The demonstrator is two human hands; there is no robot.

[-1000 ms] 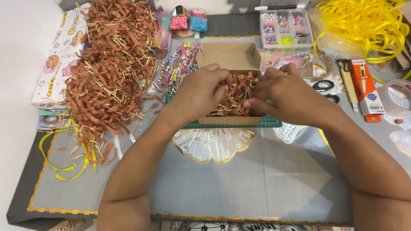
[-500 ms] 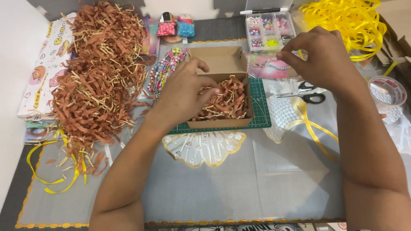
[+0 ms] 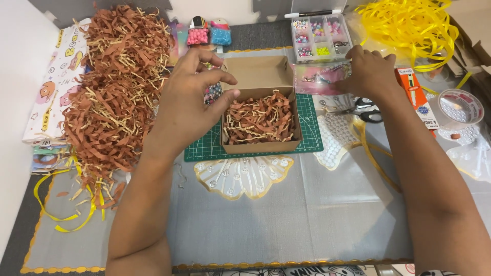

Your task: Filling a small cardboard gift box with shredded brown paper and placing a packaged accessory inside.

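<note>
While left hand [image 3: 192, 97] hovers, cardboard box [image 3: 261, 105] holds crinkled paper shreds [image 3: 260, 118].

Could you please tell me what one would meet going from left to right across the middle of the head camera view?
Heap of brown paper shred → left hand → open cardboard box → right hand → orange packet → round clear tub.

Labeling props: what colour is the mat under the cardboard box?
Green with a pale grid, the cutting mat shows best in the head view.
</note>
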